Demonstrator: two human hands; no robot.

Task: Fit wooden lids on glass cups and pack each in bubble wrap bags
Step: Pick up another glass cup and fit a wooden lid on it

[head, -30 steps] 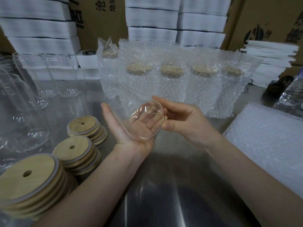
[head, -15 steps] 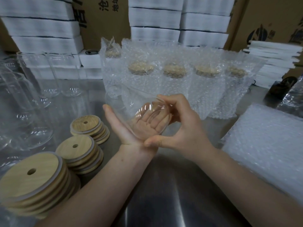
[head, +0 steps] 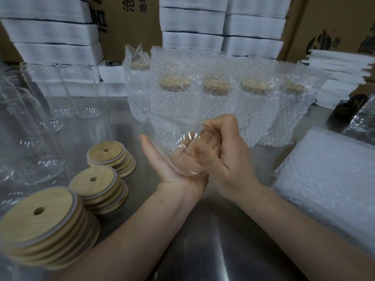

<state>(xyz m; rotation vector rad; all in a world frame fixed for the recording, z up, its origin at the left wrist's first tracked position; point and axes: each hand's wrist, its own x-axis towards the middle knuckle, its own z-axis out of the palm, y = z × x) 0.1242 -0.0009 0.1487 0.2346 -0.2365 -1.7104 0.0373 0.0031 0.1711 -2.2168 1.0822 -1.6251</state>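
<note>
While the left hand (head: 174,172) holds the glass cup (head: 179,142) (palm up), the right hand (head: 229,157) grips it

Brushed stainless-steel table (head: 203,240). Near left: three stacks of round wooden lids (head: 95,179) with centre holes, set in a diagonal line, stacks apart. Far left: cluster of upright clear glass cups (head: 30,138). Back centre: row of lidded cups in clear bubble-wrap bags (head: 217,102), standing, bags touching. Right: flat pile of bubble-wrap bags (head: 328,179).
</note>
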